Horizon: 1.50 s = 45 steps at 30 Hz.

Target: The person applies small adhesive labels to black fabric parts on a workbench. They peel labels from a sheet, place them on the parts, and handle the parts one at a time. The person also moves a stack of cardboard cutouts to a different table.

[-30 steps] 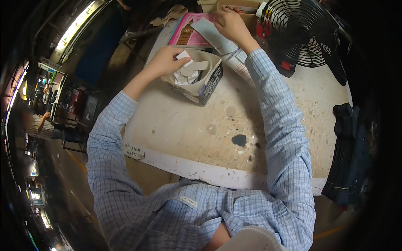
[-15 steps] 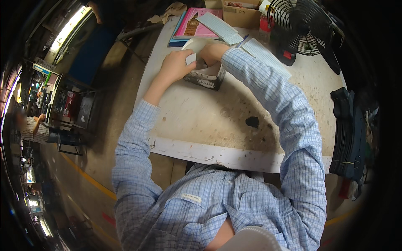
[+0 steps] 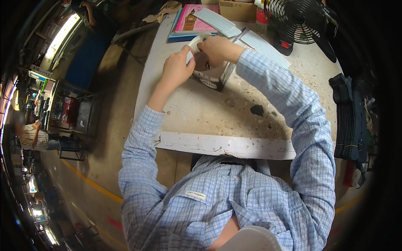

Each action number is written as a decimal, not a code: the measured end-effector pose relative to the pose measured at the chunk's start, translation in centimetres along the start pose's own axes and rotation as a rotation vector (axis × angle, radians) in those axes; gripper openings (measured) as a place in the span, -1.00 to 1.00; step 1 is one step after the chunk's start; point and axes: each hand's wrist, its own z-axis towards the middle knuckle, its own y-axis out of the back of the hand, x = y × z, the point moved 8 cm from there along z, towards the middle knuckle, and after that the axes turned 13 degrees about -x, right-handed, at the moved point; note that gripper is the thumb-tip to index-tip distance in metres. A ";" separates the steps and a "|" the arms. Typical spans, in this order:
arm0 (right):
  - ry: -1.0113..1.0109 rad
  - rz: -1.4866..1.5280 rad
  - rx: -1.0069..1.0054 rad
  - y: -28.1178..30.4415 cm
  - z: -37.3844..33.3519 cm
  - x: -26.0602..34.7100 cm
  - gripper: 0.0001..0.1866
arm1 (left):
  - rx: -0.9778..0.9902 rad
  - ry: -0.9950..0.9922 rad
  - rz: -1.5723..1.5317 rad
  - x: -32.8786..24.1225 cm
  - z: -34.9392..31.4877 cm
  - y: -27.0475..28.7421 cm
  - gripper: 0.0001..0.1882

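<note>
A small open-topped box (image 3: 209, 79), pale inside and dark with a white label on its front, stands tilted on the worn white table (image 3: 197, 113). My left hand (image 3: 179, 67) is closed at its left side, thumb and fingers on a white flat edge (image 3: 189, 57); whether this is the box's wall or a separate piece, I cannot tell. My right hand (image 3: 218, 49) reaches over the box's opening with its fingers bent down and in. Something small and dark shows by its fingertips, too small to name. The box's contents are mostly hidden.
Behind the box lie a pink book (image 3: 193, 21) and printed sheets (image 3: 266, 48). A cardboard box (image 3: 237, 11), a red-labelled bottle (image 3: 261, 21) and a black fan (image 3: 297, 19) stand at the back. Dark stacked pieces (image 3: 348, 119) line the right edge. Another person (image 3: 35, 136) sits far left.
My right hand has risen partly out of the box and shifted right. The box has turned and tilted slightly under my left hand, which keeps its grip.
</note>
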 end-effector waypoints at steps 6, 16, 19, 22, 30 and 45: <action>0.104 0.266 -0.168 4.4 -1.6 -0.7 -0.51 | 0.030 0.128 -0.086 1.0 0.4 -0.2 -0.80; 0.209 0.385 -0.637 8.2 -3.5 -0.4 -0.71 | 0.026 0.102 -0.289 1.9 4.0 -1.8 -0.71; 0.168 0.402 -0.700 8.3 -4.6 0.4 -0.48 | 0.025 0.022 -0.020 1.1 4.4 -1.5 -0.75; 0.031 0.628 -0.753 7.7 -5.0 0.1 -0.29 | 0.011 -0.039 0.165 0.1 4.2 -1.3 -0.81; -0.245 0.629 -0.725 5.6 -5.2 -3.6 -0.52 | 0.372 -0.248 0.242 -1.4 2.8 -5.2 -0.72; -0.264 0.654 -0.790 10.6 -12.1 -5.3 -0.80 | 0.876 -0.235 0.481 -0.3 3.2 -10.1 -0.64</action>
